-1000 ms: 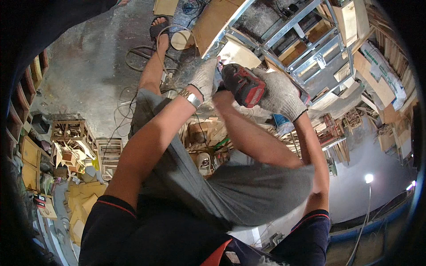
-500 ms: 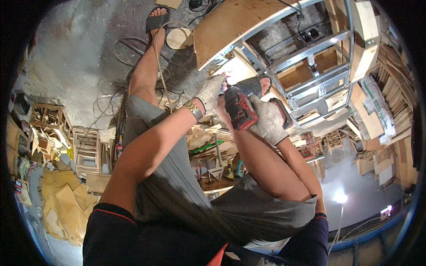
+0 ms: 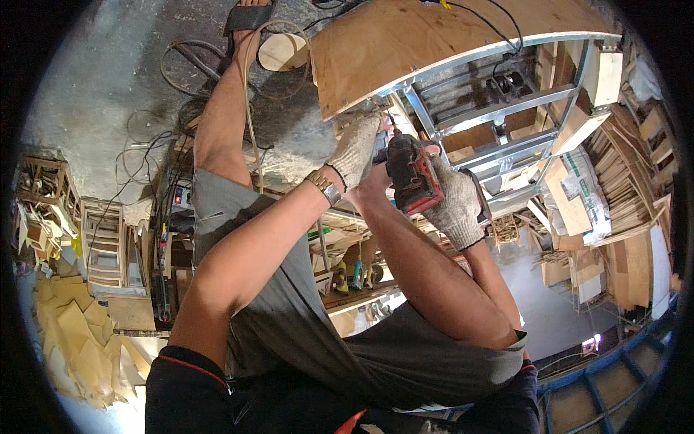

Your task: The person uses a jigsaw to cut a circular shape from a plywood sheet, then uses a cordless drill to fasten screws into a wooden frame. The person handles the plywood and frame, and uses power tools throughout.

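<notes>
A red and black cordless drill (image 3: 413,177) is gripped in my right hand (image 3: 457,206), which wears a knitted work glove. Its thin bit (image 3: 392,123) points up toward the near corner of a metal frame (image 3: 499,114) faced with a wooden panel (image 3: 405,43). My left hand (image 3: 356,150), gloved too and with a gold watch at the wrist, reaches to the same corner, just left of the bit. Its fingers are drawn together there; what they hold, if anything, is hidden. My bent right leg lies under the drill.
A looped hose (image 3: 249,108) and dark cables lie on the concrete floor to the left, beside a round wooden disc (image 3: 283,52). Stacked wood strips (image 3: 614,155) stand at right. Cardboard sheets (image 3: 76,333) are at lower left, and hand tools (image 3: 356,275) sit beneath my legs.
My view has shifted, and the frame's corner appears closer to the drill. The drill has turned a little, so its bit now shows. Both hands stay near the corner.
</notes>
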`<state>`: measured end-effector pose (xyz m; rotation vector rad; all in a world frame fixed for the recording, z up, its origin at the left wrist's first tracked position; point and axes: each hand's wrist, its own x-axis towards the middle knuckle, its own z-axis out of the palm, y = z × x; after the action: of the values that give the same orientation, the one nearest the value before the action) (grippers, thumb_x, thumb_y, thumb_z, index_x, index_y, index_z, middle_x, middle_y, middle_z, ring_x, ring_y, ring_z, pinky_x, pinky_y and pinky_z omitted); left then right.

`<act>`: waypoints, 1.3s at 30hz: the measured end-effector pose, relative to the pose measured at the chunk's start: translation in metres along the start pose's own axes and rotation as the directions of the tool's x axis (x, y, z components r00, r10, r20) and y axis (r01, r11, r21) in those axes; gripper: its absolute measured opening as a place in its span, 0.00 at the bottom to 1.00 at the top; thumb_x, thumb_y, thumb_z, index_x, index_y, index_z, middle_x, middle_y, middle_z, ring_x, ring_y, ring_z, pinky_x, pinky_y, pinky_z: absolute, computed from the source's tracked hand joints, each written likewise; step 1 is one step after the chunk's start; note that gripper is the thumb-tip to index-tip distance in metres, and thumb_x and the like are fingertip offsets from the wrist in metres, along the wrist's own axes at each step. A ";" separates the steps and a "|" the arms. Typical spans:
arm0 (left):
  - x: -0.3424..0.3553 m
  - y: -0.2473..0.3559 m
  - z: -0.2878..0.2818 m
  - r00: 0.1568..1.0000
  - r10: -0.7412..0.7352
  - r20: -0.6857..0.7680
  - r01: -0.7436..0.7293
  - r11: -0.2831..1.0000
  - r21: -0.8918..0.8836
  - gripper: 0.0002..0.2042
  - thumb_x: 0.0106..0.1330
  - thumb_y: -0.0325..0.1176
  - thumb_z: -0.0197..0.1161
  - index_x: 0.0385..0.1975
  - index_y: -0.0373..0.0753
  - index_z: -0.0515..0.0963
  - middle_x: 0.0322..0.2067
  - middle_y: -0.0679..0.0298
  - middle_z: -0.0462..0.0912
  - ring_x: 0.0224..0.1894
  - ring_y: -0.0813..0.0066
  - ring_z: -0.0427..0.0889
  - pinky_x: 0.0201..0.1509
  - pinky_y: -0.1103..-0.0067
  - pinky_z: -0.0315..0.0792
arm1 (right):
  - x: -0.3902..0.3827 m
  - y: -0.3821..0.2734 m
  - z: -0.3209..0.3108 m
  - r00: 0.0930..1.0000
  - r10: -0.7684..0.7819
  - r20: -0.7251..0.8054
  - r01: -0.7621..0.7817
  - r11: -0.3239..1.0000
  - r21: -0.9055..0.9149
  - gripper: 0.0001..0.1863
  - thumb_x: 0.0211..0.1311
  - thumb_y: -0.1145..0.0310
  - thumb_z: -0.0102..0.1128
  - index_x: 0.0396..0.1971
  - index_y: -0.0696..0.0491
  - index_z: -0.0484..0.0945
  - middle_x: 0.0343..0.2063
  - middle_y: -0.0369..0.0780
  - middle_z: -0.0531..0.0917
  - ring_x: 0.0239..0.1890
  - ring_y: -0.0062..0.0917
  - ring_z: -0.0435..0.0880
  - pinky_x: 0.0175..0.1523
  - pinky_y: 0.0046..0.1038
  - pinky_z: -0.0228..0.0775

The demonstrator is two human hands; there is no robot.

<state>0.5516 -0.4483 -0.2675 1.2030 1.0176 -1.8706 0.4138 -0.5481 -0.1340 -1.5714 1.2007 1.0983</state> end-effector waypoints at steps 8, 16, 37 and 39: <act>0.000 0.011 -0.006 0.996 -0.013 -0.083 0.021 0.995 0.093 0.03 0.65 0.30 0.63 0.36 0.40 0.79 0.30 0.70 0.80 0.31 0.81 0.77 0.35 0.84 0.72 | 0.007 -0.009 -0.001 0.996 0.037 0.086 -0.033 0.999 -0.040 0.33 0.44 0.49 0.75 0.51 0.46 0.75 0.27 0.48 0.85 0.31 0.48 0.85 0.35 0.45 0.75; -0.003 0.012 -0.010 1.000 -0.009 -0.014 0.011 0.992 0.126 0.04 0.66 0.32 0.60 0.33 0.40 0.80 0.29 0.70 0.80 0.30 0.82 0.75 0.36 0.85 0.68 | 0.007 -0.009 0.002 0.999 0.016 0.044 -0.015 0.999 -0.031 0.32 0.44 0.48 0.75 0.47 0.47 0.74 0.28 0.49 0.84 0.33 0.48 0.85 0.37 0.46 0.76; -0.005 0.013 -0.012 0.999 -0.013 0.048 0.001 0.968 0.251 0.06 0.67 0.30 0.55 0.38 0.39 0.78 0.34 0.68 0.80 0.35 0.79 0.79 0.40 0.82 0.75 | 0.000 -0.002 0.012 0.998 0.041 0.050 -0.041 0.999 -0.007 0.33 0.45 0.53 0.74 0.52 0.47 0.74 0.29 0.49 0.85 0.34 0.48 0.85 0.38 0.46 0.76; -0.006 0.010 -0.015 0.999 0.002 0.040 -0.012 0.967 0.253 0.05 0.65 0.29 0.55 0.37 0.38 0.78 0.34 0.68 0.80 0.36 0.78 0.79 0.41 0.82 0.75 | -0.001 -0.003 0.010 0.998 0.033 0.046 -0.033 0.999 0.001 0.30 0.46 0.48 0.73 0.45 0.49 0.73 0.27 0.50 0.84 0.34 0.48 0.86 0.39 0.47 0.76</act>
<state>0.5684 -0.4393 -0.2680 1.3053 0.7677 -2.0566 0.4155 -0.5376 -0.1349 -1.5216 1.2010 1.1483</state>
